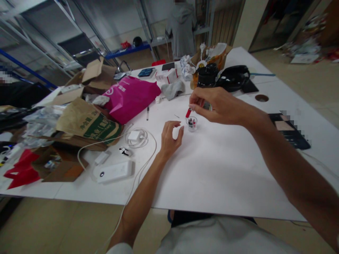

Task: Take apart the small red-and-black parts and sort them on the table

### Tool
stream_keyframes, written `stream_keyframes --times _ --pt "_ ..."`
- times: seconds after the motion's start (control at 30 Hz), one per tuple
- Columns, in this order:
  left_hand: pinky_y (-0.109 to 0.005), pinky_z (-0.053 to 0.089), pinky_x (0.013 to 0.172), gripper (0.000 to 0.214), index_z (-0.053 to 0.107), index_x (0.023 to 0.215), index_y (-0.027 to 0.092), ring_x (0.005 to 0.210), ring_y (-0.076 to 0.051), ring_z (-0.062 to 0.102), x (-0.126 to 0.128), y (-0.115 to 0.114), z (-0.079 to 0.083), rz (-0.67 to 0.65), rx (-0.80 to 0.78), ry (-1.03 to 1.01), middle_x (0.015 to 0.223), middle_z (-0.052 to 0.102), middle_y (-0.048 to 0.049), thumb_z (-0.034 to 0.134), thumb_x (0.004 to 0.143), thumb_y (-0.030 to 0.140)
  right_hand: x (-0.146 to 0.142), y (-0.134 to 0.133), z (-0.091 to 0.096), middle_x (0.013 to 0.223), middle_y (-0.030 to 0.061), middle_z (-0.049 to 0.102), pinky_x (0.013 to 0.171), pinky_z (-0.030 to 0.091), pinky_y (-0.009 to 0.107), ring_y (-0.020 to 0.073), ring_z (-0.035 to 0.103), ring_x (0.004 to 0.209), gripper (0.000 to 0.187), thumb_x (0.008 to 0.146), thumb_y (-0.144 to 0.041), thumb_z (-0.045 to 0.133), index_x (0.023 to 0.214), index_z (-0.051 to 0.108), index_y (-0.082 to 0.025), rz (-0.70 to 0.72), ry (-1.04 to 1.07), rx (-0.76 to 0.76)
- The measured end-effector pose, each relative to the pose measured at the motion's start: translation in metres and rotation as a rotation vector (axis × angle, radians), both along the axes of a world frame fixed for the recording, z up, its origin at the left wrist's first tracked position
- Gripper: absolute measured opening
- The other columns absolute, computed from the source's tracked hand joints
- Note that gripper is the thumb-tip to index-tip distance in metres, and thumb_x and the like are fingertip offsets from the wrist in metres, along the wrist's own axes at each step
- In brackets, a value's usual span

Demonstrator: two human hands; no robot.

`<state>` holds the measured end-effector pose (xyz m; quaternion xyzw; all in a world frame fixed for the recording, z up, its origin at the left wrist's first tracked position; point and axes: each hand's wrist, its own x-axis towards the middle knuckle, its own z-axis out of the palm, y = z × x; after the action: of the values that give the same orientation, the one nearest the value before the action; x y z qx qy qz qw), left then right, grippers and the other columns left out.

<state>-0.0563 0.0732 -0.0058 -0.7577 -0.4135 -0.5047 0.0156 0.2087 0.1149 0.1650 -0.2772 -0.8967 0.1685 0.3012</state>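
Pinched between the thumb and fingers of my right hand (205, 104) is a small red stick-shaped piece (188, 113), tilted just above a small clear cup (191, 129). Several short black, red and light pieces stand inside that cup; what kind they are is too small to tell. To the left of the cup is my left hand (171, 135), its thumb and fingers curved and apart with nothing between them. It does not hold the cup. A thin short item (177, 116) lies on the white table (212, 169) behind the cup.
On the left lie a white power bank (115, 171), a coiled white cable with charger (134, 136), a black pen (147, 113), a pink bag (132, 97) and cardboard boxes. A grey cloth (173, 90) and black items (233, 78) sit farther back. A person (182, 30) stands beyond.
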Motion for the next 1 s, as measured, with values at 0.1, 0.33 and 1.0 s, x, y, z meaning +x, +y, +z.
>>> stream_keyframes --times 0.1,0.33,1.0 --pt "-0.044 0.065 0.094 0.030 0.065 0.144 0.024 0.106 -0.025 0.076 0.002 -0.004 0.003 0.003 0.037 -0.011 0.113 0.078 -0.0092 0.072 0.120 0.042 -0.005 0.000 -0.005 0.107 0.0083 0.082 0.090 0.049 0.039 0.0260 0.069 0.097 0.025 0.115 -0.044 0.067 0.123 0.078 -0.023 0.039 0.004 -0.001" --pt "-0.041 0.066 0.090 0.031 0.070 0.141 0.024 0.101 -0.024 0.077 0.005 -0.007 0.006 0.007 0.115 -0.020 0.110 0.080 -0.0079 0.080 0.117 0.042 -0.018 -0.002 -0.014 0.104 0.0078 0.082 0.087 0.048 0.037 0.0227 0.068 0.090 0.014 0.111 -0.033 0.068 0.110 0.076 -0.022 0.089 -0.033 -0.029" --pt "-0.039 0.065 0.085 0.017 0.079 0.136 0.025 0.097 -0.022 0.078 -0.001 -0.007 0.021 0.012 0.257 -0.025 0.109 0.084 -0.0077 0.075 0.119 0.027 -0.011 -0.005 -0.017 0.095 0.0076 0.085 0.076 0.043 0.034 0.0203 0.069 0.080 0.035 0.116 -0.048 0.064 0.110 0.084 -0.020 0.082 -0.181 -0.127"
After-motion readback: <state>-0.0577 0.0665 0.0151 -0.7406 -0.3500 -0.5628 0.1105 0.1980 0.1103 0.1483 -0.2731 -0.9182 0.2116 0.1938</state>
